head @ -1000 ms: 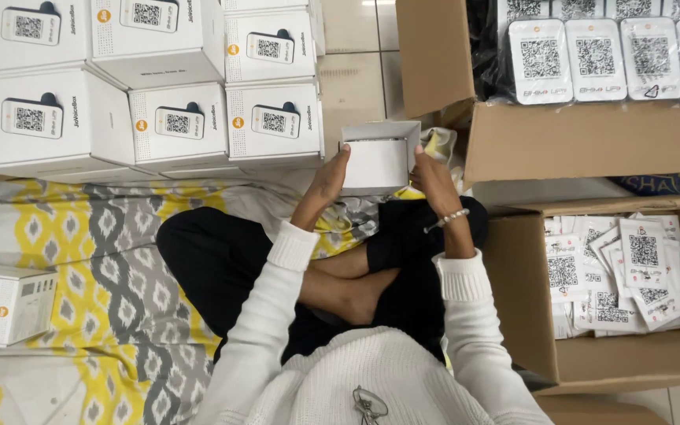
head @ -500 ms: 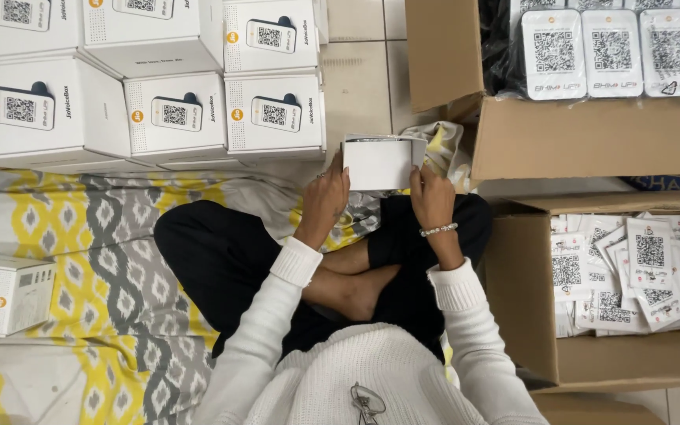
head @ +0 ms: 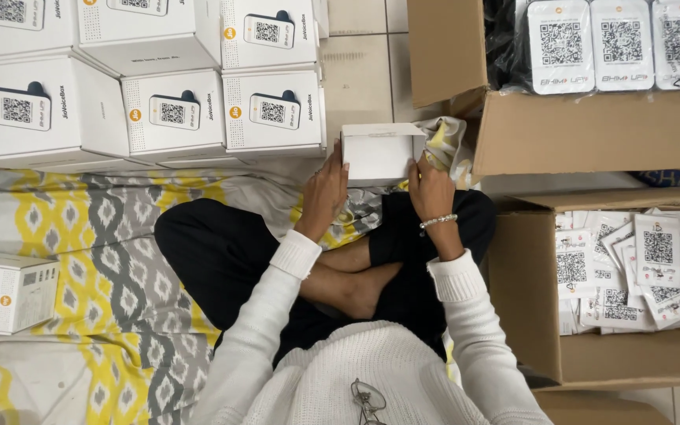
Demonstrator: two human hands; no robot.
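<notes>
i am gripping a small white box (head: 379, 153) with my left hand (head: 326, 189) and right hand (head: 430, 187), fingers closed on its sides; finished boxes (head: 175, 110) stacked nearby, leaflets (head: 631, 267) remaining.

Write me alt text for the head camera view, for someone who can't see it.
Seen from above, a person in a white knit sweater sits cross-legged on a yellow and grey patterned cloth, holding a small white cardboard box between the left hand and right hand. Stacked white printed boxes stand ahead on the left; open brown cartons of printed cards sit on the right.
</notes>
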